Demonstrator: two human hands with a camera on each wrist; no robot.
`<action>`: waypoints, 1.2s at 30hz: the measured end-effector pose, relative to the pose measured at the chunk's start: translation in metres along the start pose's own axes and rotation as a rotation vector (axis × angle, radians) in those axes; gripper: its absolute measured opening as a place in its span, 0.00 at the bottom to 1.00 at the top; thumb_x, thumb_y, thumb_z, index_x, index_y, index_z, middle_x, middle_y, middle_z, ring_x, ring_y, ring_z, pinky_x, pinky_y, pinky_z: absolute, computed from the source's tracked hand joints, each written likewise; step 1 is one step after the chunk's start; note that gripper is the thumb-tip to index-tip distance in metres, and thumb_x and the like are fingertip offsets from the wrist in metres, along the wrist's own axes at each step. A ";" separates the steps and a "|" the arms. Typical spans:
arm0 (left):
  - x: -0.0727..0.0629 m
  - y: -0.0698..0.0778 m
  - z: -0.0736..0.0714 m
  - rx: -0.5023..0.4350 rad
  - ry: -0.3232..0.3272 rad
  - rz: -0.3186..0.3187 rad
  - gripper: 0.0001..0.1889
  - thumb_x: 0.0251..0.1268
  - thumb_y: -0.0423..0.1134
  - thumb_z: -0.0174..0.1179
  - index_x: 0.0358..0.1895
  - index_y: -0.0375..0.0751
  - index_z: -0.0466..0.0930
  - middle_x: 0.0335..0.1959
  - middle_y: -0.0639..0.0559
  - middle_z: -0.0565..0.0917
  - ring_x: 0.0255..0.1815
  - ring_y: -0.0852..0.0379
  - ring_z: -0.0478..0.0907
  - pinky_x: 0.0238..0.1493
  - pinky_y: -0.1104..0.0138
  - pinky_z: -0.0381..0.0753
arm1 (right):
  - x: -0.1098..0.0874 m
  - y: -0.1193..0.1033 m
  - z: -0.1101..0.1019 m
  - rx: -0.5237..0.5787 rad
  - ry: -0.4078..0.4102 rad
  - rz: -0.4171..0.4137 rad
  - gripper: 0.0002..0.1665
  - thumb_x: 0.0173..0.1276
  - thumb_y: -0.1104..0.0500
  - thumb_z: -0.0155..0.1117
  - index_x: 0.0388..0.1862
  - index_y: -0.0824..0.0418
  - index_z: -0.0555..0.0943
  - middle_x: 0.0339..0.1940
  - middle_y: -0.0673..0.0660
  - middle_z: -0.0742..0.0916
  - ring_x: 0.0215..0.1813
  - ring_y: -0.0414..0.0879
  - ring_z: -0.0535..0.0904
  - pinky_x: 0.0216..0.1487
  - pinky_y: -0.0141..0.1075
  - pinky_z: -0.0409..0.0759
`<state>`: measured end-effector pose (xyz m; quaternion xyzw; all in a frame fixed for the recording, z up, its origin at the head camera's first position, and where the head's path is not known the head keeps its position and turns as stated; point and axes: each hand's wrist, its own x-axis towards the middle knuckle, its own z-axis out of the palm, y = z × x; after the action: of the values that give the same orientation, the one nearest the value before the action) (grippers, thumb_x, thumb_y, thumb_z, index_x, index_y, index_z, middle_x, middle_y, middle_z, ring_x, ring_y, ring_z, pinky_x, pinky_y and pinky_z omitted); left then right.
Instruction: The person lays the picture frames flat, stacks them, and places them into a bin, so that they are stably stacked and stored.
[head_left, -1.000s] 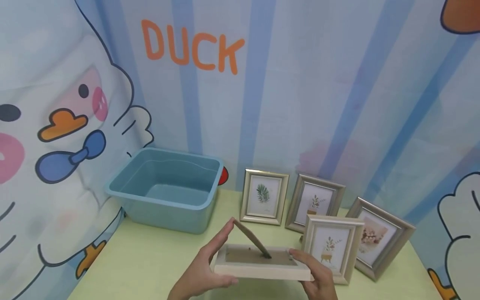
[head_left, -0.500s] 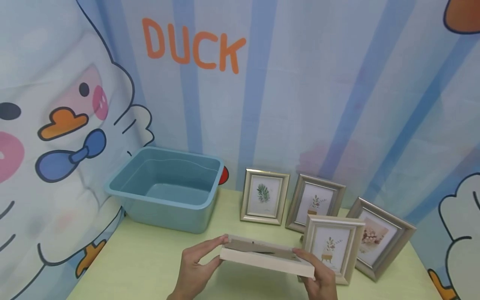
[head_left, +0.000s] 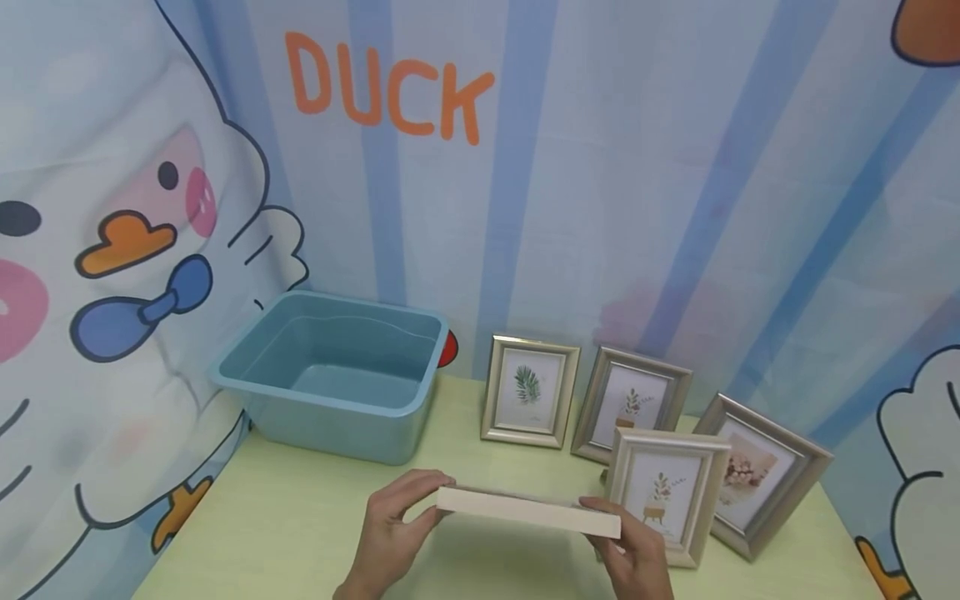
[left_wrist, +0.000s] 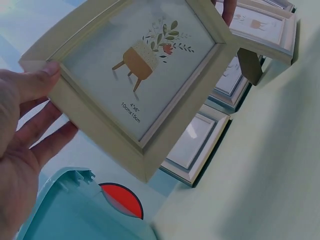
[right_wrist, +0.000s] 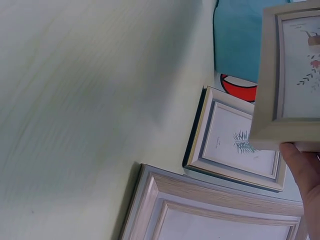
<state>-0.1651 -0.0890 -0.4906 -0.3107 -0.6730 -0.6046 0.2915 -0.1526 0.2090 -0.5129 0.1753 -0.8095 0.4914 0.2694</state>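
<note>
Both hands hold a cream picture frame [head_left: 528, 512] in the air above the table, its long edge toward the head camera. My left hand [head_left: 393, 529] grips one end between thumb and fingers. At the other end, my right hand [head_left: 633, 546] pinches the frame. The left wrist view shows the front of the held frame [left_wrist: 182, 112], with a potted plant print and a "4"x6"" size marking; the left thumb [left_wrist: 50, 70] lies on its front border. In the right wrist view, right-hand fingers [right_wrist: 300, 167] hold the frame's corner. The back of the frame is mostly hidden.
Several picture frames stand at the right: a leaf print frame [head_left: 487, 417], a plant print frame [head_left: 587, 417], a pale frame [head_left: 617, 483] in front and a flower print frame [head_left: 787, 508]. A blue plastic basin [head_left: 330, 425] sits at the back left on the yellow-green table [head_left: 262, 525].
The frame's back stand, raised by the left hand a second ago, has folded down. The left hand now grips the frame's end, and the frame has tilted so its back is mostly out of sight.
</note>
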 end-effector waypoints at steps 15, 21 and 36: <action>-0.003 -0.012 0.001 0.016 0.059 -0.304 0.13 0.55 0.21 0.67 0.46 0.26 0.84 0.40 0.34 0.86 0.44 0.69 0.83 0.40 0.67 0.88 | 0.011 -0.013 0.005 -0.068 -0.092 0.452 0.24 0.63 0.62 0.72 0.59 0.65 0.81 0.47 0.64 0.90 0.44 0.52 0.89 0.44 0.43 0.89; -0.001 -0.010 -0.001 0.018 0.107 -0.597 0.15 0.58 0.24 0.67 0.50 0.27 0.84 0.44 0.34 0.86 0.38 0.69 0.82 0.38 0.71 0.87 | 0.003 -0.007 0.005 0.006 -0.004 0.309 0.30 0.66 0.69 0.67 0.67 0.68 0.73 0.47 0.66 0.89 0.45 0.31 0.84 0.46 0.40 0.89; -0.005 -0.018 -0.002 -0.115 0.099 -0.850 0.17 0.61 0.26 0.65 0.54 0.24 0.80 0.47 0.31 0.85 0.34 0.61 0.86 0.37 0.63 0.89 | 0.000 0.001 -0.002 0.199 -0.186 0.316 0.35 0.62 0.72 0.67 0.69 0.66 0.72 0.57 0.63 0.84 0.48 0.29 0.81 0.45 0.31 0.86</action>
<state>-0.1755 -0.0931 -0.5055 0.0079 -0.6915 -0.7217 0.0305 -0.1527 0.2114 -0.5133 0.1167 -0.7958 0.5866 0.0944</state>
